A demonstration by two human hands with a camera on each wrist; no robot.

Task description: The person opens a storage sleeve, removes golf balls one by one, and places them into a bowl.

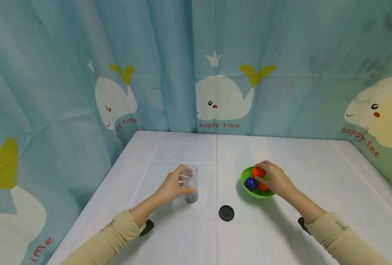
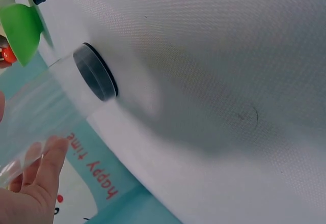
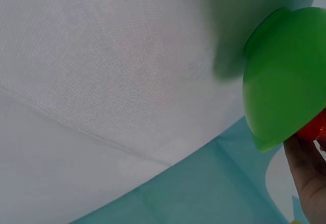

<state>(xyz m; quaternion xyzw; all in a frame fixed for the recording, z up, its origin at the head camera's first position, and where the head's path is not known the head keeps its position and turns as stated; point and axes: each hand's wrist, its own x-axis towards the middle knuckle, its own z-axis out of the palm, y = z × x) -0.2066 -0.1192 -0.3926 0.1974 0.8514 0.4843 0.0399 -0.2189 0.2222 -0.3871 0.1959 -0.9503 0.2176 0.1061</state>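
Note:
My left hand [image 1: 174,186] grips a clear cylindrical container [image 1: 190,184] that stands upright on the table, fingers on its far side and thumb across the near side. Its dark base [image 2: 96,71] rests on the cloth in the left wrist view. To the right is a green bowl [image 1: 257,195] holding a blue ball [image 1: 250,184] and two orange-red balls. My right hand [image 1: 276,179] reaches over the bowl's rim, its fingers and thumb around the farther orange-red ball [image 1: 258,172]. The other orange-red ball [image 1: 263,187] lies partly below the thumb.
A round black lid [image 1: 226,213] lies flat between the container and the bowl, nearer to me. White cloth covers the table [image 1: 196,239]. A blue curtain [image 1: 169,48] with printed whales hangs behind the table and along its sides.

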